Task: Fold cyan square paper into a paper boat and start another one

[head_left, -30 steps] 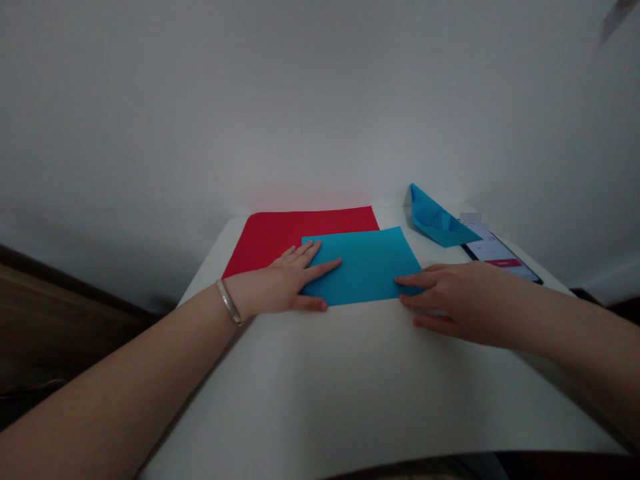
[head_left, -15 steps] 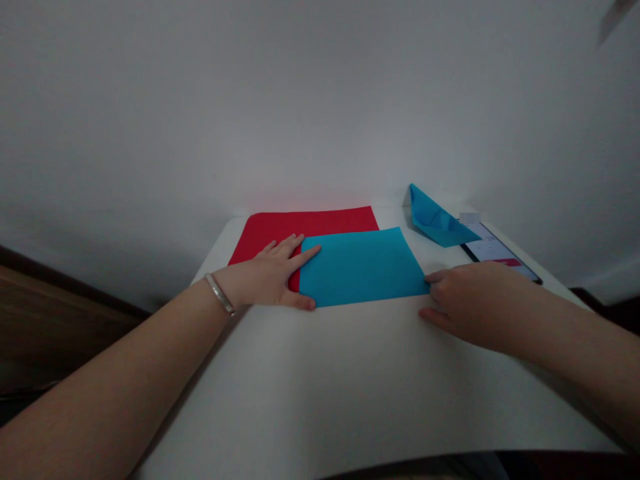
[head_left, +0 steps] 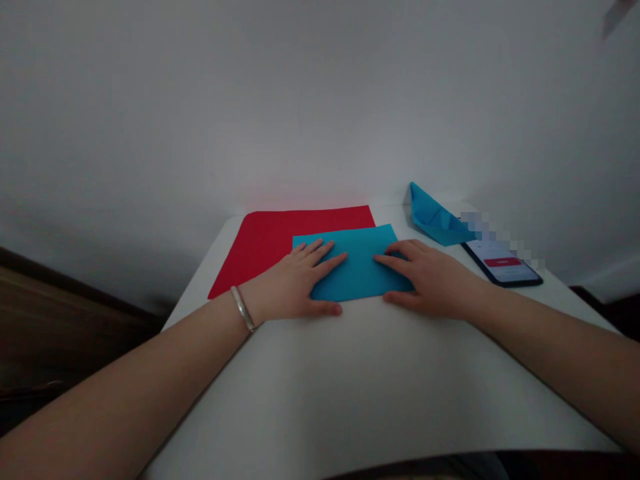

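A flat blue sheet of paper [head_left: 357,267] lies on the white table, its far left part over a red sheet [head_left: 270,240]. My left hand [head_left: 307,280] rests on its left side with fingers spread and the thumb at the near edge. On the right side lies my right hand [head_left: 425,277], fingers apart, its thumb also by the near edge. Both palms cover the paper's side edges in part. A folded blue paper boat [head_left: 437,220] stands at the back right, beyond my right hand.
To the right, a phone [head_left: 505,263] with a lit screen lies behind my right forearm, close to the boat. The white table [head_left: 365,387] meets a pale wall [head_left: 320,107] at the back. Brown wooden furniture [head_left: 65,313] stands at the left.
My right hand has moved left from the paper's near right corner onto its surface and spread its fingers. My left hand has shifted right over the paper, which has slid slightly left.
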Tool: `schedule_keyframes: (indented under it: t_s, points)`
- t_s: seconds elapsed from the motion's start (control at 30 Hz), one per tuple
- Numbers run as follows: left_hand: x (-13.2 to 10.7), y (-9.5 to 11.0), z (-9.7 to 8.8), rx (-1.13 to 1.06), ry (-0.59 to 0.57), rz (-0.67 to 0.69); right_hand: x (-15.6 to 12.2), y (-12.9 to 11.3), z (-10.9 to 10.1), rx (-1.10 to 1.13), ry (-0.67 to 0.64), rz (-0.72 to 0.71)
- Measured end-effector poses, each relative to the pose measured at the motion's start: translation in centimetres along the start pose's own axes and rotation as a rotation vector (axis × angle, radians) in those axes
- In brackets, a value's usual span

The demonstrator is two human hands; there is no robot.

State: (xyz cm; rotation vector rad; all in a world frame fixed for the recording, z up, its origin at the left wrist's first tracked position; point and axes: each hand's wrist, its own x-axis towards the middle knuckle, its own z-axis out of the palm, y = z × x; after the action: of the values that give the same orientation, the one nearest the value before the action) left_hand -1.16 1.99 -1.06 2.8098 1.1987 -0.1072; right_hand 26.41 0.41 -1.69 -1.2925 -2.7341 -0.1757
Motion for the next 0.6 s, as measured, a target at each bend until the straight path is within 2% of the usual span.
schedule_keyframes:
  t_s: [0.2,0.43,0.5,0.6]
  points:
    - [-0.5,0.1,-0.2,-0.006,0.055,0.058,-0.5,2.0,0.2,0.228,-0.112,-0.073]
    - [-0.8,0.9,-0.9,0.059,0.229,0.263,-0.5,1.8,-0.8,0.243,0.005,-0.148]
    - [-0.9,1.0,-1.0,0.106,0.284,0.276,-0.5,1.6,-1.1,0.226,0.038,-0.155]
    - [-0.9,0.8,-1.0,0.196,0.367,0.262,-0.7,1.5,-1.4,0.196,0.081,-0.083]
